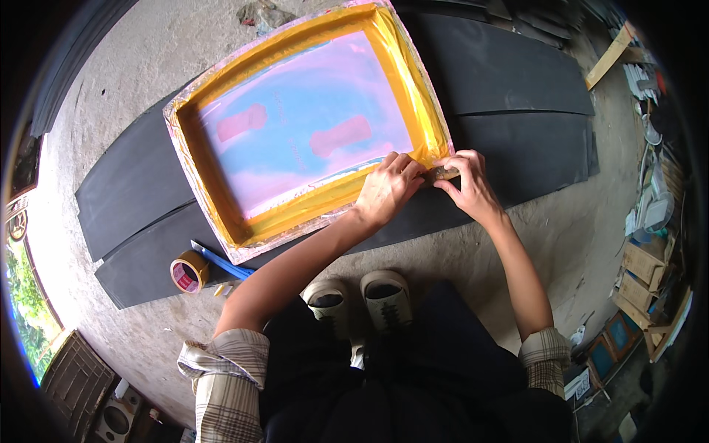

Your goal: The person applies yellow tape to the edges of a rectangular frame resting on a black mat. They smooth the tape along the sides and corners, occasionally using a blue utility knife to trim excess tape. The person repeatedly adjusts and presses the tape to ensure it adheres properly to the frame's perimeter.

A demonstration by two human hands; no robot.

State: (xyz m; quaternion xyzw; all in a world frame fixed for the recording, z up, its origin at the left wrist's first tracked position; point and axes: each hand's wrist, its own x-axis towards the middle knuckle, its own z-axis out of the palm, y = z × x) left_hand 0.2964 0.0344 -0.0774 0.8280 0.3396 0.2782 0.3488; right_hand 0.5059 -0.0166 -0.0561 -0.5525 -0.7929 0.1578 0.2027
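A screen printing frame (221,240) lies tilted on dark boards. Yellow tape (325,193) lines its inner walls, and its pink and blue mesh (284,122) carries two darker pink shapes. At the near right corner both my hands meet. Curled over the near rim, my left hand (389,188) has its fingers closed on the taped edge. My right hand (473,184) pinches the corner between thumb and fingers; a brownish strip shows between the two hands, and I cannot tell whether it is tape or the frame's wood.
A roll of tape (189,272) stands left of my left forearm, beside a blue long-handled tool (220,260). Black boards (509,144) extend under the frame to both sides. My slippers (385,299) are on the concrete floor nearby. Boxes (644,264) and clutter line the right side.
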